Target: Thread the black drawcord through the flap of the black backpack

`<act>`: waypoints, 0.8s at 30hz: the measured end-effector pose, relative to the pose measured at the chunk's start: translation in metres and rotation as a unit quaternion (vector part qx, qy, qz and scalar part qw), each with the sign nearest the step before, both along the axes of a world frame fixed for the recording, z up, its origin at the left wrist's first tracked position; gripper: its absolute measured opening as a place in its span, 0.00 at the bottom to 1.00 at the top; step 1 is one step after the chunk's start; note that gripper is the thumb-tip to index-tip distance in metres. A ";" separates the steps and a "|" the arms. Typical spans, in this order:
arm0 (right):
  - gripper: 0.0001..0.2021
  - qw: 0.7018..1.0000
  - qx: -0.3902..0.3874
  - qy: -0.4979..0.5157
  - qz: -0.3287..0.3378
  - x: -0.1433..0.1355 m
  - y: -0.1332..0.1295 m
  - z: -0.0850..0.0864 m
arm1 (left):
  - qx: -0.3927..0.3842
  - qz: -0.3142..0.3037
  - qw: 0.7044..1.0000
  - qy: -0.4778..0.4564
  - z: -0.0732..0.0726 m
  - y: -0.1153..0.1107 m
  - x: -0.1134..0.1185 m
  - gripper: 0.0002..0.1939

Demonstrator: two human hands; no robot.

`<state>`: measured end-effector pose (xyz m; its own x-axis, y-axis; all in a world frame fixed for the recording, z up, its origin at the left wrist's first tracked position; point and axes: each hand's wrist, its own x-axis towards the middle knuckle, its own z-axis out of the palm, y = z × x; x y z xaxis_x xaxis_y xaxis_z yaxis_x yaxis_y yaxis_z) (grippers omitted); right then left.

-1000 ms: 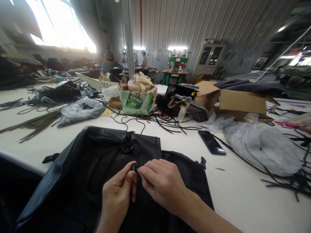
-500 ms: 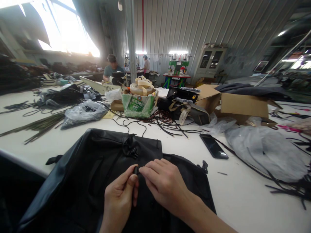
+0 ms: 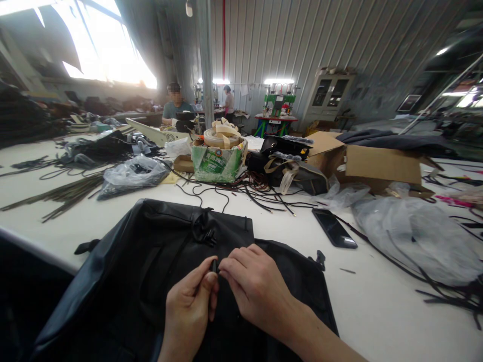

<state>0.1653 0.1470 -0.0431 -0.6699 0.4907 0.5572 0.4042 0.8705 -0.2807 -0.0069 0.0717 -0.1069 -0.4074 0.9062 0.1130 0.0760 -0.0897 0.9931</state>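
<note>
A large black bag [image 3: 113, 261] of smooth material lies across the table in front of me. Above it, my left hand [image 3: 192, 306] pinches a small black piece [image 3: 214, 265], perhaps a buckle part, between thumb and forefinger. My right hand [image 3: 256, 286] is closed right beside that piece, its fingertips together at the piece's right side. Whatever those fingertips grip is hidden. A black side-release buckle part [image 3: 210, 237] hangs on the bag just beyond my hands, and another buckle [image 3: 320, 260] sits at the bag's right edge.
A phone [image 3: 334, 229] lies right of the bag, near clear plastic bags [image 3: 415, 236]. Farther back stand a green carton [image 3: 218, 163] holding rolled tape, black cords [image 3: 260, 191] and a cardboard box [image 3: 383, 163]. A person [image 3: 177, 108] sits across the table.
The whole view has shifted slightly, so things appear a little farther right. Both hands keep nearly the same pose around the small black piece.
</note>
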 end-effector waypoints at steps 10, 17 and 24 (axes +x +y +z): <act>0.12 0.999 0.033 -0.032 -0.005 -0.003 0.001 -0.007 | 0.010 -0.008 1.000 0.009 -0.002 0.000 0.002 0.24; 0.15 1.000 0.022 0.006 0.004 -0.004 0.004 -0.011 | 0.033 -0.014 0.998 0.050 0.001 -0.002 0.003 0.21; 0.13 0.998 -0.033 -0.047 0.022 0.002 -0.002 0.010 | 0.059 -0.005 0.996 0.065 0.006 0.001 0.004 0.18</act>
